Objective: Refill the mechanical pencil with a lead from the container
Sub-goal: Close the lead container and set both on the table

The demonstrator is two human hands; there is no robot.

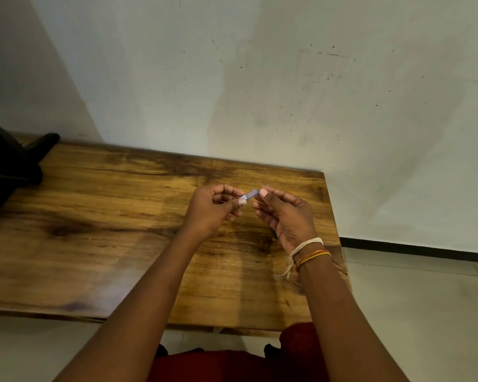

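A small clear lead container [250, 194] with a blue end is held level above the wooden table [108, 216], near its far right corner. My left hand [213, 209] pinches its left end between thumb and fingers. At the blue right end, my right hand [286, 216] grips with thumb and forefinger. A short dark piece [274, 233] shows under my right palm; it may be the mechanical pencil, but most of it is hidden. No loose lead is visible.
A dark object [9, 161] stands at the table's far left corner. The table's back edge meets a pale wall [260, 92]. Its right edge [334, 230] drops to a tiled floor. Threads circle my right wrist [307, 252].
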